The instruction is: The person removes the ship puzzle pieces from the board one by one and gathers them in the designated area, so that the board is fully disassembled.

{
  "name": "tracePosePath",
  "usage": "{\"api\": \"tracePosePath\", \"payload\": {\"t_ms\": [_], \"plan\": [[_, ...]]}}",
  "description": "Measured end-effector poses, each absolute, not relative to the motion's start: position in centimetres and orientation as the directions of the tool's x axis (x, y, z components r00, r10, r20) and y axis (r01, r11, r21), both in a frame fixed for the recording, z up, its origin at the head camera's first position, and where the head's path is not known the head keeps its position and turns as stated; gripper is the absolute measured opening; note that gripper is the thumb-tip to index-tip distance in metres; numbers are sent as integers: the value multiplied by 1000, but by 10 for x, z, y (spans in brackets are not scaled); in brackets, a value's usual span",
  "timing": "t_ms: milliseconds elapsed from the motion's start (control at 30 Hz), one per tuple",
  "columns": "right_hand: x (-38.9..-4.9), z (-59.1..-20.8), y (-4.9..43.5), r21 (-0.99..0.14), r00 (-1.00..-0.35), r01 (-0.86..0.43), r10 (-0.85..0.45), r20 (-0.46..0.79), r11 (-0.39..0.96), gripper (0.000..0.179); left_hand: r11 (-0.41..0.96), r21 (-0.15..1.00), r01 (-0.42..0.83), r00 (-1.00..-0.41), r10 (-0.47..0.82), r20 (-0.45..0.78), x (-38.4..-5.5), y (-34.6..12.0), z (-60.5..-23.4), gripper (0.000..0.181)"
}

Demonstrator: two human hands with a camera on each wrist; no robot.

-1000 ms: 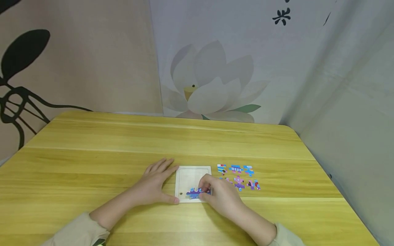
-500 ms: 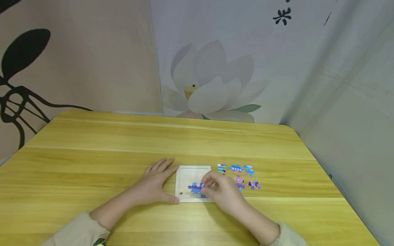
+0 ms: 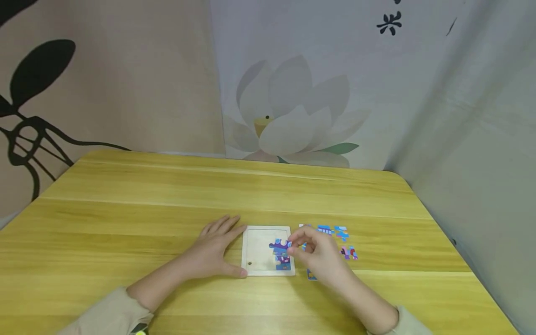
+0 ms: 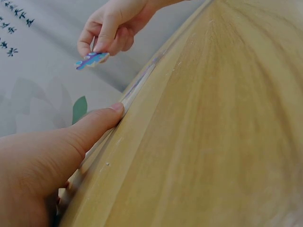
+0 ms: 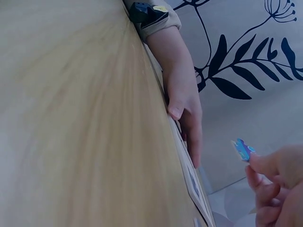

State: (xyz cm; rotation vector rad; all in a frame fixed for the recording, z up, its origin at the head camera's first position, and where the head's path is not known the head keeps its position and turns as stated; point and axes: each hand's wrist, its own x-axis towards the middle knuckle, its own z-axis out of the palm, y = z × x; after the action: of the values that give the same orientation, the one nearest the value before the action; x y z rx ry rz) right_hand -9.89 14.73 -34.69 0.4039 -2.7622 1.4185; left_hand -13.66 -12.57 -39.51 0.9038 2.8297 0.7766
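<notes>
A shallow light wooden puzzle tray (image 3: 258, 249) lies on the table. My left hand (image 3: 209, 253) rests at its left side, fingers spread, with the thumb touching the near left corner. My right hand (image 3: 324, 256) pinches a blue and purple puzzle piece (image 3: 278, 244) between thumb and forefinger. That held piece (image 4: 91, 60) hangs clear above the tray in the left wrist view. Another puzzle piece (image 3: 283, 266), purple and blue, sits in the tray's near right corner. Part of the held piece is covered by my fingertips.
Several loose colourful puzzle pieces (image 3: 341, 232) lie right of the tray, some hidden behind my right hand. One blue piece (image 3: 311, 275) shows below that hand. The wooden table (image 3: 167, 186) ends at a printed curtain (image 3: 293, 116).
My right hand has raised the pinched piece from low in the tray, moving it up and to the right. The piece in the near right corner is now uncovered. My left hand stays put.
</notes>
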Motion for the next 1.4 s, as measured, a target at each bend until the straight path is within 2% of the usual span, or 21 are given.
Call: {"api": "tracePosePath", "payload": {"t_ms": [567, 767, 1000, 1400], "plan": [[-94, -350, 182, -837, -962, -254, -219, 165, 484, 15, 698, 495, 518, -827, 557, 80, -135, -125, -394, 111], [-91, -352, 198, -867, -970, -207, -209, 122, 454, 14, 698, 499, 514, -828, 556, 75, -135, -125, -394, 111], [-87, -355, 218, -857, -976, -177, -199, 89, 484, 14, 702, 489, 517, -828, 555, 80, -135, -125, -394, 111], [-84, -362, 246, -858, -951, -228, -293, 96, 460, 14, 705, 485, 517, -827, 557, 72, -137, -125, -395, 113]]}}
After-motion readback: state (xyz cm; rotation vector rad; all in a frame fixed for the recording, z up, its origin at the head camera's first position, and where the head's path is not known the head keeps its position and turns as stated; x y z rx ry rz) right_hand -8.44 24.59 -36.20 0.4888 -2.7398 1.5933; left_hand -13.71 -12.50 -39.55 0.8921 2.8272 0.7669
